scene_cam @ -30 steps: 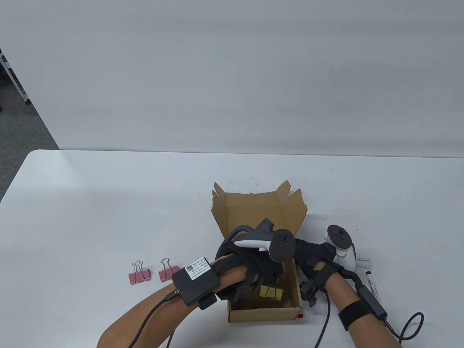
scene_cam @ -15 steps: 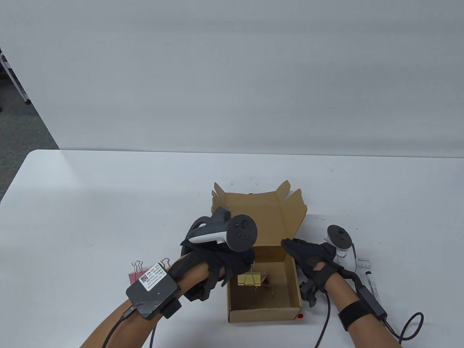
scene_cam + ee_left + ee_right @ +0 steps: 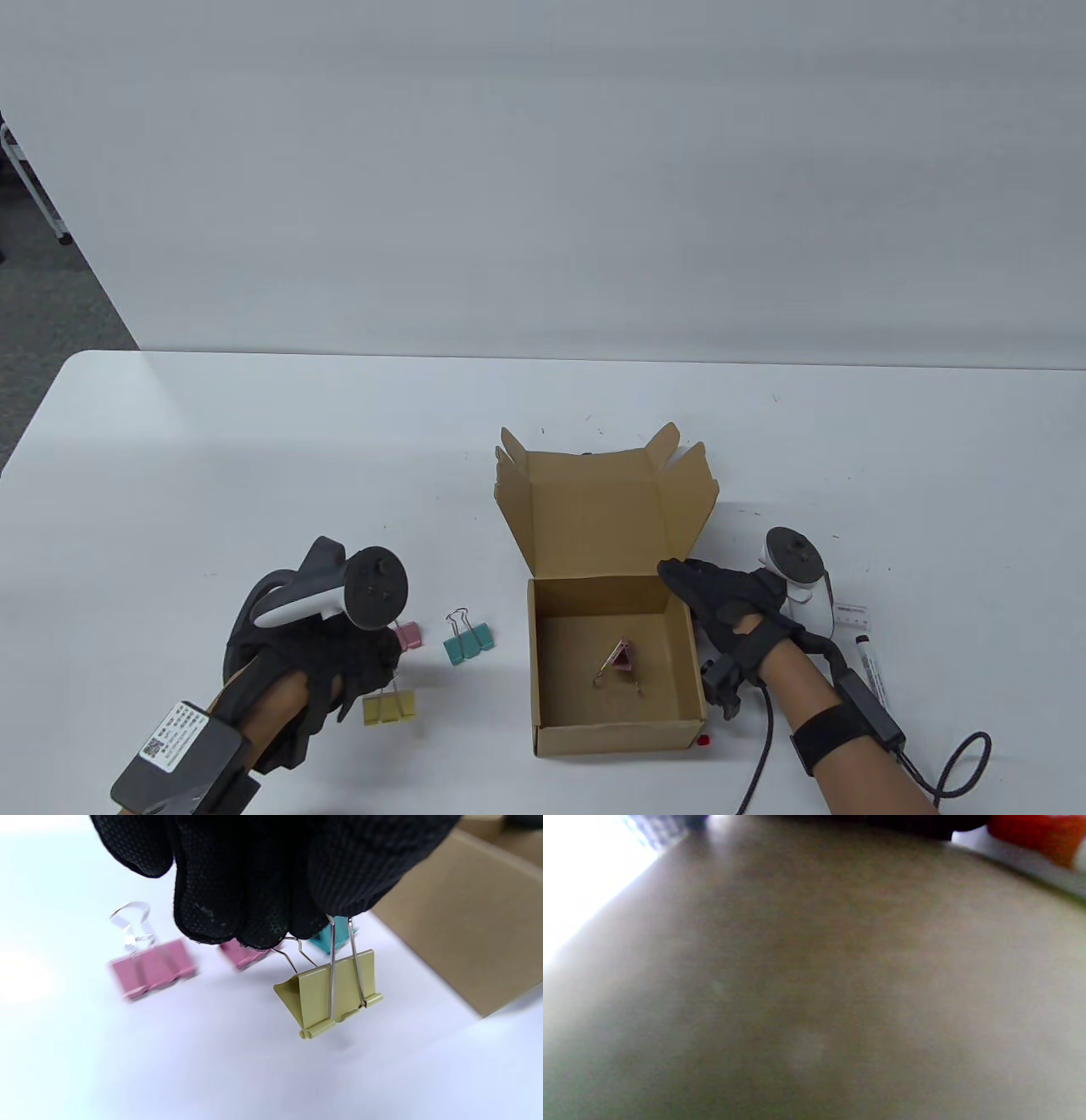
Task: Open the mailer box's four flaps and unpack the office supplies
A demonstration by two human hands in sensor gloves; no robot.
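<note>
The brown mailer box [image 3: 618, 734] stands open at the table's front middle, its lid and flaps [image 3: 607, 501] raised at the back. One dark pink binder clip [image 3: 622, 660] lies inside. My left hand [image 3: 386, 675] is left of the box and pinches the wire handles of a yellow binder clip [image 3: 389, 707], which hangs just above the table. The left wrist view shows the fingers [image 3: 254, 899] holding that yellow clip [image 3: 335, 993]. My right hand [image 3: 721, 607] rests against the outside of the box's right wall, fingers extended.
A teal clip [image 3: 467, 643] and a pink clip [image 3: 409, 634] lie on the table between my left hand and the box. The left wrist view shows two pink clips [image 3: 152, 967]. A marker [image 3: 872, 666] lies right of my right wrist.
My left hand lifted the yellow clip out of the box and carried it left and down over the table. My right hand and the box stayed still.
</note>
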